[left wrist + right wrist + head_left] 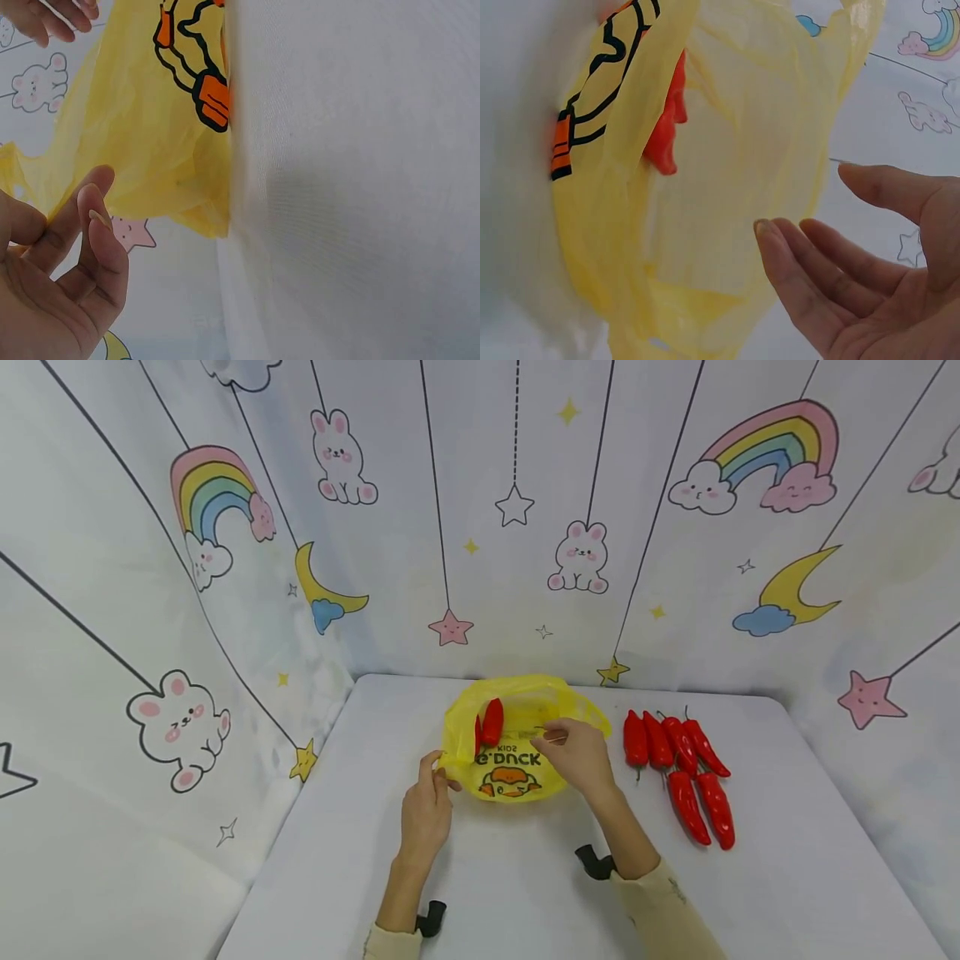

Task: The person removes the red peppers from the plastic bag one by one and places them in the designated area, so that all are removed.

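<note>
A yellow plastic bag (pixel 551 781) with a duck print lies on the table, its mouth spread wide. Red chili peppers (pixel 492 722) show inside it on the left. My left hand (pixel 427 806) pinches the bag's left edge between thumb and index finger, seen close up in the left wrist view, where the yellow film (pixel 142 127) rises from the fingers. At the right side of the mouth is my right hand (pixel 581 752). In the right wrist view its fingers (pixel 802 281) are spread from the thumb with nothing between them, and a red pepper (pixel 664 135) shows behind the bag's rim.
Several more red chili peppers (pixel 681 747) lie grouped on the white table (pixel 517 877), right of the bag. A cloth backdrop (pixel 495 568) with printed rabbits, stars and rainbows stands behind and at the sides. Black wrist mounts (pixel 595 863) sit near both sleeves.
</note>
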The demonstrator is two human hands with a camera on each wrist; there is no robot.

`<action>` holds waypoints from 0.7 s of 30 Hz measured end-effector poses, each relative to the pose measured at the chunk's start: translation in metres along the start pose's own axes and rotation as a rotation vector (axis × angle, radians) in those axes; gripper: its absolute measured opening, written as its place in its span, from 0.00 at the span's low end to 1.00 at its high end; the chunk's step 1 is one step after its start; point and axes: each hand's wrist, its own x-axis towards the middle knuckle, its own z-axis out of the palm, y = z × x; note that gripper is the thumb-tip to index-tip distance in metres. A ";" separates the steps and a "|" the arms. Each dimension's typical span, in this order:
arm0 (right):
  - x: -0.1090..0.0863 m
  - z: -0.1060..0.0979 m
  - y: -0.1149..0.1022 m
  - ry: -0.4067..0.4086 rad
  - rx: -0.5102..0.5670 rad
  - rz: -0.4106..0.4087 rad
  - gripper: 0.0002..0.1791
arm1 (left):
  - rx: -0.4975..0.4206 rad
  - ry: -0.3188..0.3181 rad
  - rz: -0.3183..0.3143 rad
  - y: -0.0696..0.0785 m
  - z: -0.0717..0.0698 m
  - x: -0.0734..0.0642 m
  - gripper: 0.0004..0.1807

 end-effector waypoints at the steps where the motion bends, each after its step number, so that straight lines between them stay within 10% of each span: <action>1: 0.002 0.002 -0.001 -0.005 -0.005 -0.008 0.22 | 0.001 -0.001 -0.003 0.000 0.000 0.000 0.18; 21: 0.041 0.031 -0.022 -0.124 -0.106 -0.002 0.22 | -0.003 -0.012 0.019 0.003 -0.004 -0.003 0.18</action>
